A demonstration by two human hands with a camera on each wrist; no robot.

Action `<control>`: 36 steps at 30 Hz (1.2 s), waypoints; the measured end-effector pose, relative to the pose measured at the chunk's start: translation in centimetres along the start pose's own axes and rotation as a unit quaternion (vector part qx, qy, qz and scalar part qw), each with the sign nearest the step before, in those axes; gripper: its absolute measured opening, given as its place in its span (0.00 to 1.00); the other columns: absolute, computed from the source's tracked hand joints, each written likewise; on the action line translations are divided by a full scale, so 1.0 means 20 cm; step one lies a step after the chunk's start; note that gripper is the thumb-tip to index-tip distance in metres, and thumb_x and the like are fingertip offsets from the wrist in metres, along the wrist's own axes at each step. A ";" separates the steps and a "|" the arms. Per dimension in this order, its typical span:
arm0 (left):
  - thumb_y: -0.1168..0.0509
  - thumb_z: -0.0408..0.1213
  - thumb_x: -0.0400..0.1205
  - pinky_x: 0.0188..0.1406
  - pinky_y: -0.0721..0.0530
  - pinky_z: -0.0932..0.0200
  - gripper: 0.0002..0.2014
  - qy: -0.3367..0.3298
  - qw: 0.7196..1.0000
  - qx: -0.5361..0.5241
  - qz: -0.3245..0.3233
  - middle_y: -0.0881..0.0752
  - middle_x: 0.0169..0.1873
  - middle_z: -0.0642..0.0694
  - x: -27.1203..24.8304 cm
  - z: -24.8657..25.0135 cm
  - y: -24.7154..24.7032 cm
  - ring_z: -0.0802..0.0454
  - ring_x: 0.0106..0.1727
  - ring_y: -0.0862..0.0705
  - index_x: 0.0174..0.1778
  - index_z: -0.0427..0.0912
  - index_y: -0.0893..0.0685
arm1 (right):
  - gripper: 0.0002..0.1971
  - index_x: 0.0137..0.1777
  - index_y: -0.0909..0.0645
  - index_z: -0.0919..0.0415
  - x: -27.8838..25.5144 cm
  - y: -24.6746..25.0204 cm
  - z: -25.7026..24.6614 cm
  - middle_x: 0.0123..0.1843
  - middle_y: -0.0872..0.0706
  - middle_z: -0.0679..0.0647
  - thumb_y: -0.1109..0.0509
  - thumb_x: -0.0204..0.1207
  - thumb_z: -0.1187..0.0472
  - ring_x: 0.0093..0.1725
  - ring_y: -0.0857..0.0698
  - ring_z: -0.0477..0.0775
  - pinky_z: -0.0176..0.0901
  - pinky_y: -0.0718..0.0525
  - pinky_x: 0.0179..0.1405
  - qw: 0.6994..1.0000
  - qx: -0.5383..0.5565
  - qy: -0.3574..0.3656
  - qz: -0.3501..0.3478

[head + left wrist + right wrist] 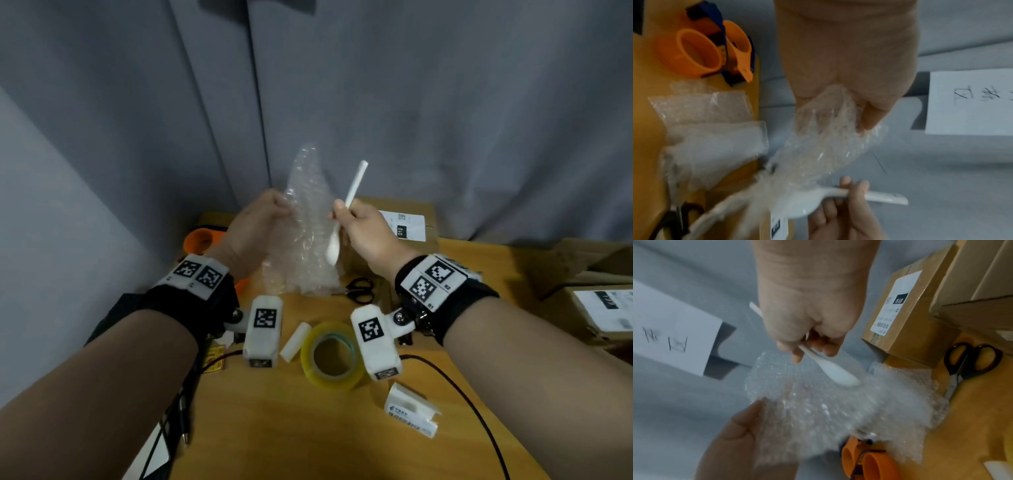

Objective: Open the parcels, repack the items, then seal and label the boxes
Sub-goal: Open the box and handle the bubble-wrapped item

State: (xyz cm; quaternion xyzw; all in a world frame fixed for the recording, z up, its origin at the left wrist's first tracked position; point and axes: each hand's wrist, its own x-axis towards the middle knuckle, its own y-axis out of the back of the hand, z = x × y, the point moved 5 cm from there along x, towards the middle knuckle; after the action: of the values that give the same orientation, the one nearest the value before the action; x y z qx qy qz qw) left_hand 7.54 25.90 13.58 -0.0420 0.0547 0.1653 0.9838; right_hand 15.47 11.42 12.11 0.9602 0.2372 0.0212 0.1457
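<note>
My left hand [260,219] pinches a sheet of clear bubble wrap [305,226] and holds it up above the wooden table [308,428]. My right hand [359,222] grips a white spoon [346,212] by its handle, bowl downward, against the wrap. In the left wrist view the bubble wrap [828,142] hangs from my fingers and the spoon [838,198] sits below it. The right wrist view shows the spoon [830,369] over the bubble wrap [818,410]. A labelled cardboard box [404,219] stands behind my right hand.
Black scissors [359,289], a roll of clear tape [330,356], a white foam block [294,341] and a small label roll [411,411] lie on the table. An orange tape dispenser [202,240] sits at the left. More cardboard boxes [596,308] are at the right.
</note>
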 end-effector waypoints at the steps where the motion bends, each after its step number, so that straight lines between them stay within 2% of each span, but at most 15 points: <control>1: 0.41 0.31 0.77 0.38 0.23 0.56 0.08 0.007 0.999 -0.028 -0.038 0.21 0.34 0.45 -0.03 0.01 -0.06 0.50 0.37 0.21 0.33 0.44 0.25 | 0.13 0.40 0.23 0.56 -0.03 0.03 -0.01 0.29 0.24 0.54 0.42 0.86 0.57 0.29 0.25 0.50 0.43 0.24 0.35 1.000 0.013 0.002 -0.008; 6: 0.40 0.33 0.77 0.42 0.22 0.53 0.05 0.058 0.975 -0.132 -0.168 0.18 0.36 0.43 -0.12 0.03 -0.34 0.49 0.37 0.18 0.36 0.40 0.29 | 0.03 0.48 0.25 0.58 -0.13 0.21 0.01 0.36 0.20 0.58 0.38 0.84 0.62 0.29 0.22 0.49 0.47 0.19 0.38 0.998 0.064 0.015 -0.009; 8: 0.43 0.30 0.80 0.37 0.22 0.56 0.10 0.034 0.986 -0.108 -0.125 0.18 0.30 0.48 -0.13 0.04 -0.40 0.54 0.32 0.19 0.33 0.41 0.30 | 0.03 0.51 0.27 0.60 -0.18 0.28 0.03 0.36 0.21 0.58 0.37 0.84 0.61 0.28 0.22 0.48 0.44 0.20 0.36 0.998 0.060 0.013 -0.006; 11: 0.47 0.23 0.80 0.29 0.21 0.65 0.13 -0.046 0.996 -0.053 -0.064 0.17 0.24 0.56 -0.14 0.10 -0.48 0.60 0.26 0.19 0.30 0.40 0.32 | 0.08 0.44 0.28 0.60 -0.25 0.38 0.06 0.28 0.23 0.53 0.39 0.85 0.59 0.21 0.26 0.47 0.37 0.25 0.27 0.999 0.023 0.014 0.023; 14: 0.49 0.23 0.80 0.30 0.20 0.65 0.13 -0.047 0.992 -0.033 -0.111 0.16 0.24 0.55 -0.18 0.11 -0.62 0.59 0.27 0.18 0.31 0.38 0.31 | 0.12 0.42 0.26 0.63 -0.31 0.47 0.08 0.25 0.23 0.53 0.41 0.86 0.59 0.20 0.27 0.47 0.37 0.27 0.25 0.998 0.051 0.017 0.038; 16: 0.52 0.29 0.81 0.35 0.19 0.62 0.16 0.009 0.981 -0.056 -0.186 0.15 0.26 0.47 -0.22 0.09 -0.73 0.54 0.30 0.17 0.31 0.36 0.24 | 0.13 0.48 0.23 0.69 -0.33 0.52 0.10 0.26 0.21 0.54 0.41 0.86 0.59 0.22 0.27 0.49 0.38 0.26 0.27 0.997 0.078 0.011 0.029; 18: 0.51 0.38 0.83 0.41 0.19 0.55 0.20 0.069 0.970 -0.078 -0.219 0.15 0.35 0.36 -0.22 0.04 -0.80 0.45 0.36 0.17 0.42 0.33 0.15 | 0.11 0.53 0.24 0.70 -0.36 0.56 0.12 0.28 0.20 0.55 0.41 0.86 0.60 0.25 0.26 0.50 0.39 0.26 0.30 0.996 0.087 0.004 0.025; 20: 0.44 0.39 0.85 0.43 0.16 0.49 0.14 0.051 0.982 -0.029 -0.179 0.16 0.42 0.29 -0.17 -0.01 -0.84 0.40 0.40 0.15 0.54 0.30 0.22 | 0.08 0.55 0.26 0.69 -0.38 0.61 0.15 0.29 0.20 0.56 0.40 0.85 0.63 0.27 0.25 0.51 0.40 0.25 0.31 0.995 0.095 0.003 0.026; 21: 0.38 0.39 0.84 0.46 0.15 0.47 0.13 0.031 0.985 0.023 -0.167 0.15 0.46 0.30 -0.16 -0.03 -0.87 0.40 0.43 0.14 0.58 0.33 0.26 | 0.07 0.57 0.27 0.69 -0.39 0.63 0.16 0.31 0.19 0.58 0.40 0.85 0.65 0.28 0.24 0.51 0.41 0.24 0.32 0.995 0.097 0.002 0.026; 24: 0.31 0.46 0.79 0.56 0.14 0.51 0.28 0.011 0.965 0.169 -0.202 0.14 0.57 0.42 -0.17 -0.07 -0.98 0.49 0.52 0.12 0.72 0.40 0.30 | 0.11 0.61 0.26 0.71 -0.41 0.69 0.21 0.41 0.16 0.64 0.36 0.81 0.67 0.36 0.18 0.54 0.46 0.18 0.38 0.996 0.088 0.002 0.014; 27: 0.35 0.47 0.82 0.49 0.14 0.62 0.22 0.024 0.934 0.243 -0.262 0.12 0.51 0.50 -0.21 -0.07 -1.06 0.56 0.50 0.12 0.70 0.45 0.25 | 0.11 0.60 0.22 0.72 -0.43 0.75 0.23 0.46 0.12 0.58 0.34 0.78 0.70 0.46 0.13 0.55 0.45 0.14 0.48 0.995 0.100 -0.003 -0.001; 29: 0.32 0.46 0.80 0.49 0.13 0.60 0.23 0.054 0.928 0.245 -0.275 0.12 0.52 0.51 -0.21 -0.07 -1.08 0.55 0.49 0.11 0.70 0.46 0.26 | 0.09 0.57 0.19 0.71 -0.44 0.78 0.24 0.45 0.10 0.57 0.32 0.78 0.69 0.47 0.11 0.56 0.48 0.12 0.49 0.991 0.133 -0.016 -0.012; 32: 0.28 0.41 0.78 0.37 0.17 0.74 0.22 0.033 0.932 0.274 -0.236 0.14 0.48 0.55 -0.19 -0.07 -1.09 0.62 0.43 0.13 0.66 0.46 0.26 | 0.09 0.59 0.19 0.61 -0.44 0.81 0.28 0.49 0.10 0.56 0.34 0.81 0.65 0.48 0.11 0.57 0.49 0.12 0.44 0.985 0.169 -0.039 0.022; 34: 0.28 0.38 0.78 0.29 0.21 0.77 0.22 -0.003 0.949 0.263 -0.176 0.15 0.48 0.54 -0.16 -0.06 -1.08 0.64 0.39 0.15 0.66 0.46 0.27 | 0.11 0.63 0.26 0.49 -0.42 0.84 0.33 0.56 0.14 0.52 0.37 0.83 0.59 0.55 0.13 0.57 0.56 0.13 0.53 0.976 0.196 -0.040 0.090; 36: 0.28 0.36 0.78 0.29 0.20 0.73 0.21 -0.018 0.969 0.204 -0.136 0.14 0.48 0.50 -0.14 -0.07 -1.09 0.64 0.36 0.13 0.64 0.44 0.27 | 0.21 0.70 0.32 0.46 -0.42 0.85 0.37 0.59 0.19 0.46 0.38 0.81 0.41 0.61 0.19 0.53 0.58 0.20 0.66 0.965 0.232 -0.054 0.109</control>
State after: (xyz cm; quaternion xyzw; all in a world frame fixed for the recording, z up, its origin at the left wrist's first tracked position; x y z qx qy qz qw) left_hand 11.99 4.37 13.89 0.1555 0.0630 0.0156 0.9857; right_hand 16.51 -8.93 10.16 0.9876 0.1211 -0.0703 -0.0716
